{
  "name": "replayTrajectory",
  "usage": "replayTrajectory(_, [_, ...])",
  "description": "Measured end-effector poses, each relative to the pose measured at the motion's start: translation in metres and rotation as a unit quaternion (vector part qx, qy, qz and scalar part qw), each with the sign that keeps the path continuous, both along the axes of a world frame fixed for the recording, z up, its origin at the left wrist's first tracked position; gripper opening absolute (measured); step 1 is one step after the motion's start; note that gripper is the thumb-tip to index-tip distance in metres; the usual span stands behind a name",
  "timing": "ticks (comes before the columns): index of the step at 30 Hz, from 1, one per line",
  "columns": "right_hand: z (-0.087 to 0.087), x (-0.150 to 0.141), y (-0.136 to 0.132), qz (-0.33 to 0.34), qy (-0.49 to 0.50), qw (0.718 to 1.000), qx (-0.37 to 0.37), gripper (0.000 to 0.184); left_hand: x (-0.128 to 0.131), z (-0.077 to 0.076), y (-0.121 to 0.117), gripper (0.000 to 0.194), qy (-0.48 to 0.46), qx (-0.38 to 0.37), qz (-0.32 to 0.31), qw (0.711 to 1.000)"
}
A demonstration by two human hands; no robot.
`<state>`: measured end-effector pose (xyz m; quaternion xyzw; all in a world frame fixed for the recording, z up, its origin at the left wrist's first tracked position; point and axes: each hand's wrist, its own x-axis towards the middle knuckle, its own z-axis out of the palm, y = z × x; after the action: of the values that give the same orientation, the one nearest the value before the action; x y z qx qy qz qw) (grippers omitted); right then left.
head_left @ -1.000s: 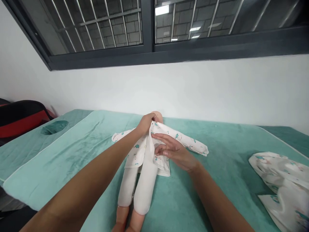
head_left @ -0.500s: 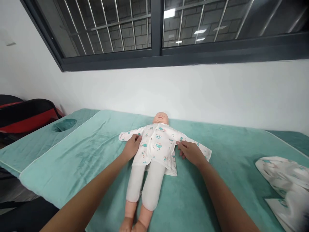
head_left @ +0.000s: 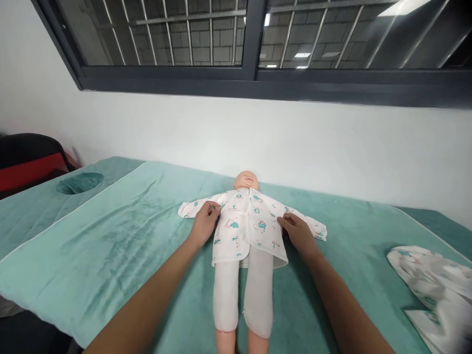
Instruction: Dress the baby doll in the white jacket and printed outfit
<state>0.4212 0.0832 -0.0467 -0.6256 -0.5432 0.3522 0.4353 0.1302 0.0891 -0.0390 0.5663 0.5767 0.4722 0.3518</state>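
Half a second ago the doll point(head_left: 246, 180) lay slanted, its legs point(head_left: 225, 295) angled toward the person's left; now they run almost straight down toward the near edge of the bed point(head_left: 121, 236). The hem of the printed jacket point(head_left: 234, 236) spreads wider on the right-hand side, and its front opening sits nearer the middle of the body. The camera's view has shifted a little too.

The doll lies on its back, head close to the bed's far edge by the wall point(head_left: 155, 123), feet cut off at the bottom of the picture. Its long axis points nearly straight away from the person, between the two hands, with the sleeves spread toward the bed's left and right edges. Neither hand is clearly nearer: they flank the jacket at about the same height.

The right hand point(head_left: 283, 221) is narrow, thumb and forefinger closed on the cloth at the jacket's side, just below the sleeve. The left hand point(head_left: 218, 209) touches the opposite side under the other sleeve, fingers bunched; whether it grips the cloth, I cannot tell. A crumpled printed cloth point(head_left: 438, 300) lies near the right edge of the bed, well apart from the doll.
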Motion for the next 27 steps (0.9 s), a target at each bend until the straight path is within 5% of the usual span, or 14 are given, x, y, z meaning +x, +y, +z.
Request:
replayTrajectory(4, [-0.003, 0.004, 0.002, -0.017, 0.031, 0.999, -0.021, 0.026, -0.006, -0.015, 0.003, 0.025, 0.062, 0.036, -0.028, 0.997])
replayTrajectory(9, [0.001, -0.002, 0.000, -0.052, -0.025, 0.998, 0.008, 0.028, -0.009, -0.016, 0.003, 0.028, 0.027, 0.022, -0.026, 0.999])
replayTrajectory(15, [-0.008, 0.003, -0.041, -0.090, -0.061, 0.990, 0.086, 0.027, -0.011, -0.012, -0.007, 0.030, 0.020, 0.022, -0.021, 0.999])
replayTrajectory(18, [-0.013, 0.036, -0.077, -0.076, -0.264, 0.949, 0.153, 0.026, -0.012, -0.011, -0.013, 0.031, 0.047, 0.027, -0.013, 0.998])
replayTrajectory(20, [-0.009, 0.073, -0.102, -0.068, -0.425, 0.886, 0.174, 0.029, -0.012, -0.011, -0.017, 0.031, 0.072, 0.038, -0.019, 0.997])
replayTrajectory(24, [0.015, 0.161, -0.148, -0.193, -0.606, 0.769, 0.070, 0.038, -0.007, -0.014, -0.029, 0.025, 0.111, 0.042, -0.050, 0.992])
replayTrajectory(27, [0.038, 0.207, -0.168, -0.245, -0.556, 0.791, -0.077, 0.023, -0.002, -0.014, -0.039, 0.022, 0.114, 0.039, -0.055, 0.991])
